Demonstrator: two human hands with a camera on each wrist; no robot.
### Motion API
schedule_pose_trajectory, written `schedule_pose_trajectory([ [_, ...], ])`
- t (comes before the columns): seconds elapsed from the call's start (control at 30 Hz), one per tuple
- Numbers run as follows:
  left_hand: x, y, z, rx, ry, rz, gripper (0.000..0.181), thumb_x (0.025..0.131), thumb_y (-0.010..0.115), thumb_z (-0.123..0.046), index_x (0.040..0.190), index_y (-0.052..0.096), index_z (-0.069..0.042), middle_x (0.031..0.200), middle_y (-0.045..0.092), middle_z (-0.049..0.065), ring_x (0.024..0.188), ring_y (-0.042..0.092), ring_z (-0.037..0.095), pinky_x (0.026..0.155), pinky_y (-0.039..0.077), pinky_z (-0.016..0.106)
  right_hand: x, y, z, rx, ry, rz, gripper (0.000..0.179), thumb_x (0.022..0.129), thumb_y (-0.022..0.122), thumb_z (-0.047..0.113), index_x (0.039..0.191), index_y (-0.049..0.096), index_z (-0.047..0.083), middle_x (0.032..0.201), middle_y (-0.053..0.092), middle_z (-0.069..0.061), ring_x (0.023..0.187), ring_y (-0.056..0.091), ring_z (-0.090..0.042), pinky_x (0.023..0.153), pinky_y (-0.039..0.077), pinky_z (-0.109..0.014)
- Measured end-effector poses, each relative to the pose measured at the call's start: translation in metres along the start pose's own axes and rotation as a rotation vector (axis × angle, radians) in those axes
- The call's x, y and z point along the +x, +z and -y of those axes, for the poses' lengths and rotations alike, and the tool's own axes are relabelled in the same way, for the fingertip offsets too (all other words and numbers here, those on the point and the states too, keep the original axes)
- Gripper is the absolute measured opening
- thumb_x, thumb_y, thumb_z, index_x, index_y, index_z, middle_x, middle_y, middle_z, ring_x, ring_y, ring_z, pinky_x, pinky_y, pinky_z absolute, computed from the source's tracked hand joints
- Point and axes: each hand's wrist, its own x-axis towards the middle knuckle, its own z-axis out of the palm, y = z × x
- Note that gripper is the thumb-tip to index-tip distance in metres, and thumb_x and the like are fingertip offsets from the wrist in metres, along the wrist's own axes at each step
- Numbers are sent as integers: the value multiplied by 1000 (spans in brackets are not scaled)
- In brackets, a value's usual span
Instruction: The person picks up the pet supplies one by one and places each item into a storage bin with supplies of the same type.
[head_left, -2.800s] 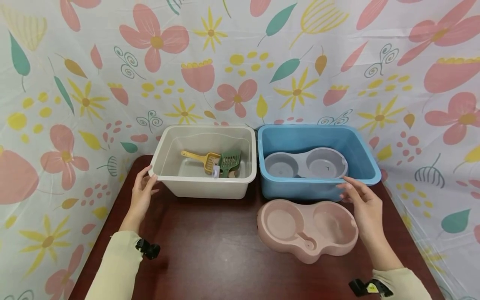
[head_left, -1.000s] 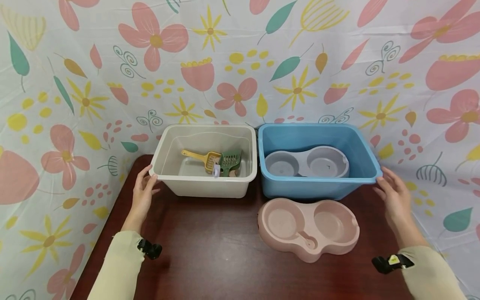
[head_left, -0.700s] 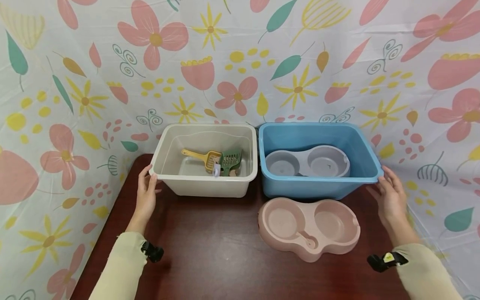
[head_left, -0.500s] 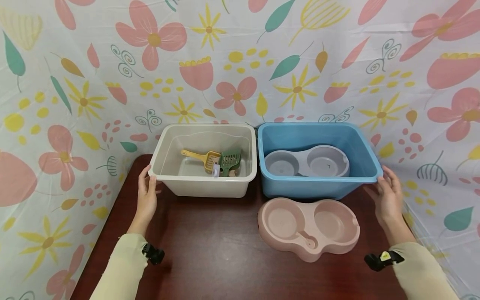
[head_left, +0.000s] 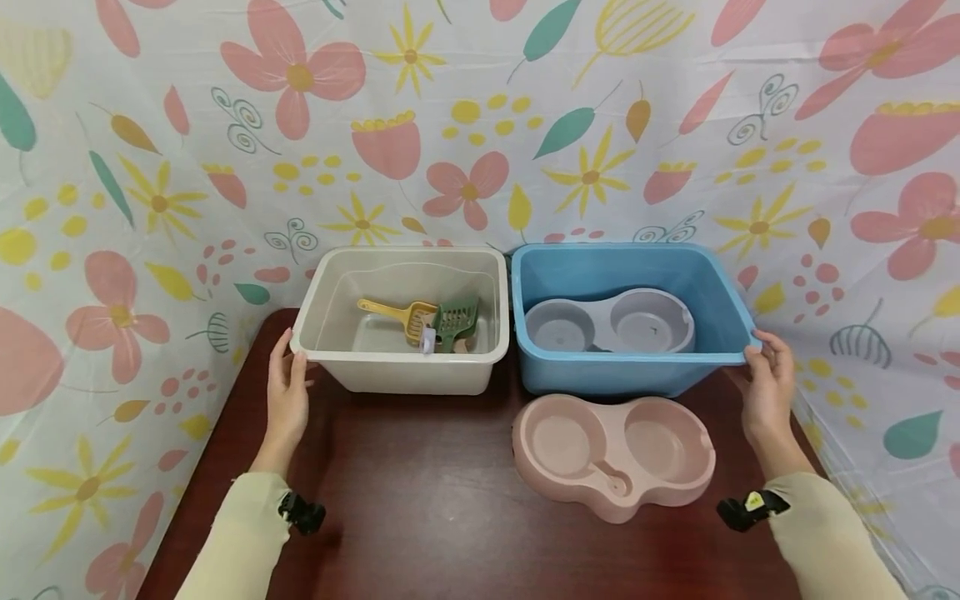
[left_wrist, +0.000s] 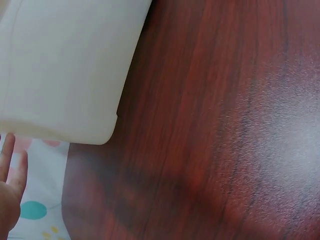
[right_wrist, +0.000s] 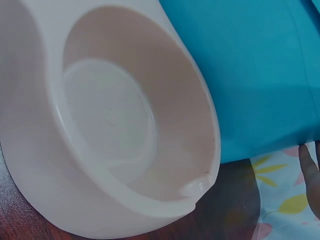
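A cream plastic bin (head_left: 405, 372) stands at the back left, its front left corner touched by the fingers of my left hand (head_left: 287, 400). To its right is a blue bin (head_left: 600, 372). My right hand (head_left: 769, 392) has its fingers at that bin's front right corner. The left wrist view shows straight, parted fingers (left_wrist: 7, 157) at the cream wall. In the right wrist view, extended fingers (right_wrist: 309, 167) meet the blue side. A pink double pet bowl (head_left: 617, 433) lies before the blue bin; a grey double bowl (head_left: 603, 317) sits inside it.
Inside the cream bin are a yellow litter scoop (head_left: 386, 310), a green litter scoop (head_left: 455, 318) and a small lilac piece (head_left: 427, 340). The bins and the pink bowl stand on a dark red wooden table (head_left: 420, 500). A floral cloth (head_left: 465, 100) hangs behind and at both sides.
My right hand has moved right from the blue bin's front rim to its front right corner. My left hand has stayed at the cream bin's corner. Bins and bowls keep their places.
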Motion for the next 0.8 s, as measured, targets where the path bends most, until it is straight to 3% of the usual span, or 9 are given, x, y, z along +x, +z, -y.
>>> schedule_pose_trajectory([
  [0.1, -5, 3, 3, -38, 27, -59, 51, 108, 40, -21, 157, 26, -14, 128, 49, 9, 105, 51, 3, 89, 42, 35, -1, 1, -2, -46, -4, -6, 29, 102, 49, 11, 131, 53, 15, 130, 44, -2, 109, 50, -15, 76, 50, -17],
  [0.2, -10, 8, 7, -95, 44, -130, 49, 107, 43, -18, 154, 29, -10, 125, 49, 4, 108, 54, 13, 87, 42, 32, -1, 0, -3, -85, -5, -8, 30, 103, 50, 13, 132, 52, 16, 132, 45, -3, 113, 48, -17, 78, 50, -18],
  [0.33, -18, 14, 10, -146, 58, -221, 44, 106, 46, -12, 146, 35, 0, 126, 51, 10, 107, 55, 21, 81, 43, 27, 0, -2, -3, -114, -13, 1, 31, 103, 49, 14, 134, 51, 17, 134, 45, -2, 114, 48, -17, 79, 49, -17],
  [0.4, -22, 16, 10, -153, 79, -245, 39, 105, 47, -8, 141, 39, 5, 125, 54, 17, 103, 57, 18, 80, 45, 27, 0, -3, -3, -120, -21, 3, 30, 104, 49, 14, 133, 51, 17, 135, 46, -3, 115, 49, -17, 79, 48, -17],
  [0.57, -35, 20, 9, -83, 132, -198, 33, 101, 49, 2, 133, 49, 11, 124, 56, 27, 103, 58, 18, 82, 45, 19, 0, -3, -4, -137, -27, 6, 30, 104, 49, 15, 133, 51, 18, 138, 45, -3, 119, 47, -18, 79, 48, -17],
  [0.8, -56, 32, 8, -5, 103, -94, 29, 100, 53, 1, 128, 57, 8, 125, 60, 24, 102, 58, 17, 81, 43, 13, 1, -4, -6, -156, -20, 6, 30, 104, 48, 16, 134, 51, 19, 140, 45, -3, 121, 46, -19, 85, 48, -20],
])
